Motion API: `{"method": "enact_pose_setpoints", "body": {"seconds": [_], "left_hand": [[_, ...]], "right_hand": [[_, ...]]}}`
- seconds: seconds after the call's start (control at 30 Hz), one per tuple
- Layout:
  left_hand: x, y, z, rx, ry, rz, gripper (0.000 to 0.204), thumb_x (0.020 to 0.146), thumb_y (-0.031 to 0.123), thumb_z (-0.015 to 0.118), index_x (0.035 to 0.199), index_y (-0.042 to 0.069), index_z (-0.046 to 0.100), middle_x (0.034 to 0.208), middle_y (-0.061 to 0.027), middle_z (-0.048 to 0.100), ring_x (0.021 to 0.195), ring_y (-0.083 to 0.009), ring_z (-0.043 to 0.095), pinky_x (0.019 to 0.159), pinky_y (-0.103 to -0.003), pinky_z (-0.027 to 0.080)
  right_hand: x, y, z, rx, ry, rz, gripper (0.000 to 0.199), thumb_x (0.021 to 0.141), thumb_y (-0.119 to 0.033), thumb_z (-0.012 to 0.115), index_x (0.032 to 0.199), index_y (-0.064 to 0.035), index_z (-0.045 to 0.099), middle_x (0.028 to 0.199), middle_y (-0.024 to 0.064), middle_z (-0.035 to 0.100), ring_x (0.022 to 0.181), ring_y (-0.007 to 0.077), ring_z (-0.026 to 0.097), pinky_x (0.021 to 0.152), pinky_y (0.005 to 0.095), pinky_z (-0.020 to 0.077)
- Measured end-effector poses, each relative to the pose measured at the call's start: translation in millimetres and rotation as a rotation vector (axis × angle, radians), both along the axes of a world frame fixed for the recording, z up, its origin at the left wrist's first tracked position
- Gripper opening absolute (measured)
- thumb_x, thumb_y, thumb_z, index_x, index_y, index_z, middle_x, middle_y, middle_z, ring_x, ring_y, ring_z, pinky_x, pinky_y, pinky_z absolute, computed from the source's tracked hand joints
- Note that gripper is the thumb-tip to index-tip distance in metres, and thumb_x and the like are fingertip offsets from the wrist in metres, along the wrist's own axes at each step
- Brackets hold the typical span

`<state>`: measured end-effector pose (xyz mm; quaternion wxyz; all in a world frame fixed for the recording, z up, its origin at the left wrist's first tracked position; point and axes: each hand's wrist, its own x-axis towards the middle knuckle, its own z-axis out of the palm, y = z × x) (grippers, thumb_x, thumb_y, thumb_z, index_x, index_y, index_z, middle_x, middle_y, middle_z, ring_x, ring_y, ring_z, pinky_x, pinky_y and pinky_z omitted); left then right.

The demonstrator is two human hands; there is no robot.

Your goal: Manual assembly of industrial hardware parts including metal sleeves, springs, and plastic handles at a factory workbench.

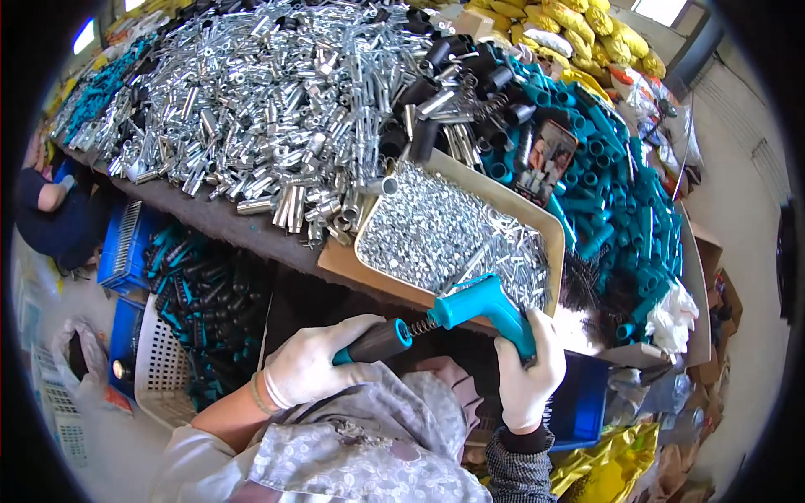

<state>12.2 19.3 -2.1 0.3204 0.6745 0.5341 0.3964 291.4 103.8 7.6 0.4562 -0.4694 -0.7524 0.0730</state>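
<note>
My gloved left hand (309, 362) is closed around a black cylindrical sleeve (376, 343) with a teal rim. In my right hand (533, 374), also gloved, is a bent teal plastic handle (475, 303), gripped by its lower end. A dark coil spring (421, 327) bridges the short gap between sleeve and handle. Both parts are over my lap, just in front of a cream tray (557, 267). Small shiny metal pieces (423, 220) fill that tray, with longer pins toward its right side.
A large heap of metal tubes (251, 109) covers the table's left and middle. Teal handles (608, 197) pile up at right, with a phone (547, 159) leaning on them. Below left stands a white basket (166, 362) beside black-and-teal parts. Another person (54, 205) is at far left.
</note>
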Motion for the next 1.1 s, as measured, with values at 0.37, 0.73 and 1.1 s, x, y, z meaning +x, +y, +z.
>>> {"method": "enact_pose_setpoints", "body": {"seconds": [0.37,0.73,1.1], "left_hand": [[14,-11,12,-0.066,0.136,0.013,0.062,0.079,0.025,0.079,0.133,0.006,0.054,0.102,-0.0210,0.070,0.090,-0.0374,0.070,0.078,-0.041,0.057],[-13,-13,13,0.016,0.433,-0.334,0.060,0.079,0.040,0.076,0.129,0.010,0.060,0.096,-0.0156,0.072,0.085,-0.0334,0.070,0.075,-0.042,0.058],[-33,-11,-24,-0.809,-0.037,-0.739,0.063,0.081,0.029,0.072,0.139,0.008,0.058,0.105,-0.0069,0.071,0.097,-0.0163,0.066,0.089,-0.031,0.052]], "right_hand": [[16,-12,-2,0.001,0.038,0.016,0.050,0.067,0.001,0.080,0.115,0.0038,0.065,0.108,0.0201,0.066,0.098,0.0353,0.065,0.088,0.0398,0.0520],[3,-15,29,-1.344,0.261,0.894,0.073,0.086,-0.019,0.078,0.147,0.0001,0.043,0.119,0.0097,0.066,0.100,0.0155,0.065,0.093,0.0296,0.0513],[-26,-35,18,0.487,-0.649,1.003,0.044,0.083,-0.018,0.058,0.127,-0.0139,0.062,0.086,0.0032,0.057,0.081,0.0200,0.059,0.084,0.0363,0.0496]]}}
